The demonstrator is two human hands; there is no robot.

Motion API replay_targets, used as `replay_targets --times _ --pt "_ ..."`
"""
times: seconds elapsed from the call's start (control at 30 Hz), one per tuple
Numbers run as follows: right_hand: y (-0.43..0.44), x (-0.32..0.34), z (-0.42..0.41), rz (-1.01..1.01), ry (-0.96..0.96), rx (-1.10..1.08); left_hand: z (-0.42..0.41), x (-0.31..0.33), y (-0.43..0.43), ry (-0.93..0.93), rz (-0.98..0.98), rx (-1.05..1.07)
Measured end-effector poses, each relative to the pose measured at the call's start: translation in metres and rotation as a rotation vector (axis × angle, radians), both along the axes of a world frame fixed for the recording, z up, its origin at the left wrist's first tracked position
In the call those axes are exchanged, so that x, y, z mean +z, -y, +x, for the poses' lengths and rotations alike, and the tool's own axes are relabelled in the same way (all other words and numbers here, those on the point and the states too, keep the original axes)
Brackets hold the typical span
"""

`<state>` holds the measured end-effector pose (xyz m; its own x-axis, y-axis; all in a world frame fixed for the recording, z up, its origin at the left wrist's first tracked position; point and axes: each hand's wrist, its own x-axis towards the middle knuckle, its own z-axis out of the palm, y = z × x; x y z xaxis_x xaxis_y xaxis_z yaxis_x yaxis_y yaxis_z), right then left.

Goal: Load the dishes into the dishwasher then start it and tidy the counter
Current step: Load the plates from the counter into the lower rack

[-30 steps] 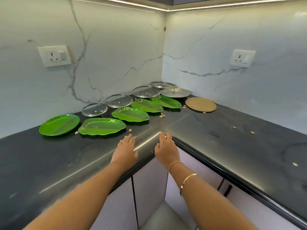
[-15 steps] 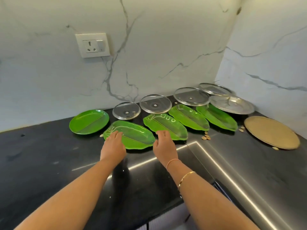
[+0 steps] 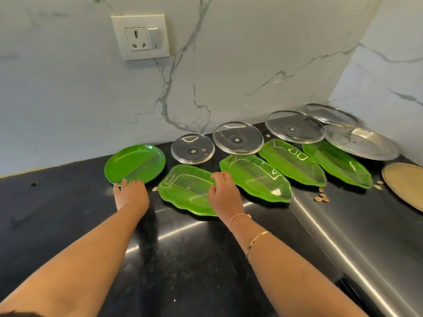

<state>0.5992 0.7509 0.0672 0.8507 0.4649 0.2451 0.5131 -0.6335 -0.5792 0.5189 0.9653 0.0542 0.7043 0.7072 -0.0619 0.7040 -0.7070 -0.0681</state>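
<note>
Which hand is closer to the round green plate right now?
Left. The left hand has its fingertips at the round green plate's near rim. The right hand is farther right, over the nearest leaf-shaped plate.

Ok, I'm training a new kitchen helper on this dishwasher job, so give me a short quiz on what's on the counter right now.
1. How many leaf-shaped green plates lie on the counter?
2. True or false: the left hand has its fingertips at the near rim of the round green plate.
3. Counting the leaf-shaped plates from the left, which one is the right hand over? A) first B) third C) fourth
Key: 1 four; 2 true; 3 A.
</note>
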Motion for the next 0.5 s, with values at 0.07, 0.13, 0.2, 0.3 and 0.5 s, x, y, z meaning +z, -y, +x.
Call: replay_targets --times 0.07,0.13,0.2,0.3,0.5 --pt "-0.001 -0.001 0.001 0.017 0.005 -0.022 0.001 0.000 -0.006 0.005 0.066 -0.084" --pt "0.001 -0.001 0.000 0.039 0.008 -0.049 0.000 0.002 -0.010 -0.006 0.084 -0.140" --pt "0.002 -0.001 -0.002 0.043 0.003 -0.067 -0.001 0.006 -0.014 -0.005 0.048 -0.165" --pt "0.009 -0.001 -0.011 0.042 0.005 -0.104 0.002 0.010 -0.011 0.061 0.011 -0.254" --pt "0.026 0.014 -0.029 0.082 0.044 -0.159 0.012 0.037 0.022 0.255 -0.029 -0.349"
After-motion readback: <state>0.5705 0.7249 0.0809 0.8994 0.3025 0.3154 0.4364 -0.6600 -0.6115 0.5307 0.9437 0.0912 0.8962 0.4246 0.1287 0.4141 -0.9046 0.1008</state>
